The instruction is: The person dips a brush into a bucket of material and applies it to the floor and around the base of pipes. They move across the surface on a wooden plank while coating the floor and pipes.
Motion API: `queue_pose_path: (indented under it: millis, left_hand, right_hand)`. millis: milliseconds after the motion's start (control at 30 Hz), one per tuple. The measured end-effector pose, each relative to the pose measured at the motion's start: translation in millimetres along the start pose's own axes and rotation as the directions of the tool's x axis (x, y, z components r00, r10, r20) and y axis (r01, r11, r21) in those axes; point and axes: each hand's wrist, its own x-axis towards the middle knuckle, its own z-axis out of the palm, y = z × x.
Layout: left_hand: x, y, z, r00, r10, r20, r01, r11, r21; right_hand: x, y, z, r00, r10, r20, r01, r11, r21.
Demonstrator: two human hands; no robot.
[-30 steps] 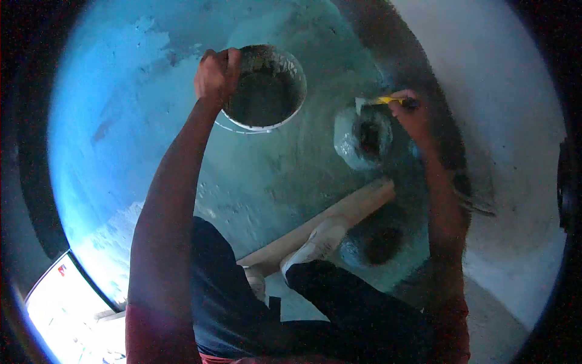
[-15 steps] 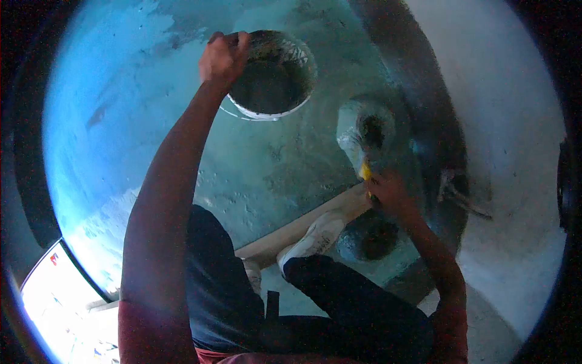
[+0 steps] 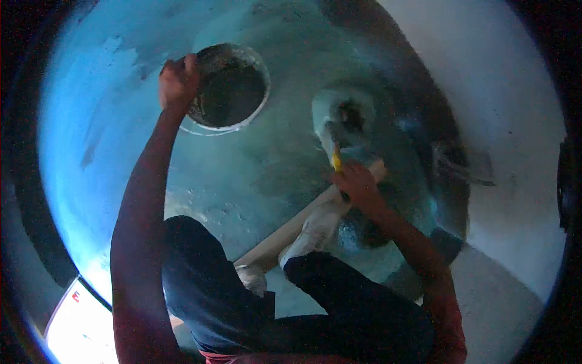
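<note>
My left hand (image 3: pixel 179 82) is closed over the left rim of a white bucket (image 3: pixel 233 124), which holds dark grey wet mix and has smeared inner walls. In my right hand (image 3: pixel 357 182) is a tool with a yellow handle (image 3: pixel 337 160); its grey head is blurred, so I cannot tell its kind. That head reaches the edge of a pale wet patch (image 3: pixel 324 97) with a dark middle on the greenish floor. Close beneath the right hand lies a wooden board (image 3: pixel 273 242), with the toes of my white shoes (image 3: pixel 312 233) at it.
Behind the right forearm is another dark wet patch (image 3: pixel 364 233). A pale wall (image 3: pixel 485 91) rises on the right, with a dark band along its foot. A small handled tool (image 3: pixel 464 167) lies by that band. Bright light enters at lower left.
Bucket and left hand sit farther left and slightly lower in view. My right hand has moved left and a little up with the yellow-handled tool. The view has also shifted.
</note>
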Motion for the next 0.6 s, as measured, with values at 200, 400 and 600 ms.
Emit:
queue_pose_path:
  millis: [200, 400, 600]
  left_hand:
    - [6.4, -57.0, 19.3, 0.927, 0.373, -0.045, -0.367, 0.924, 0.107]
    - [14.1, -31.0, -1.1, 0.956, 0.293, -0.013, -0.290, 0.940, -0.182]
    - [28.0, -37.5, -4.9, 0.959, -0.211, 0.188, 0.213, 0.977, 0.010]
  right_hand:
    - [-92.1, -22.1, -31.8, 0.675, 0.718, -0.166, -0.528, 0.628, 0.571]
    - [-225.7, -25.4, -63.4, 0.064, 0.995, -0.082, -0.434, 0.101, 0.895]
    - [-288.6, 29.9, -8.2, 0.053, 0.997, -0.053, -0.513, 0.072, 0.855]
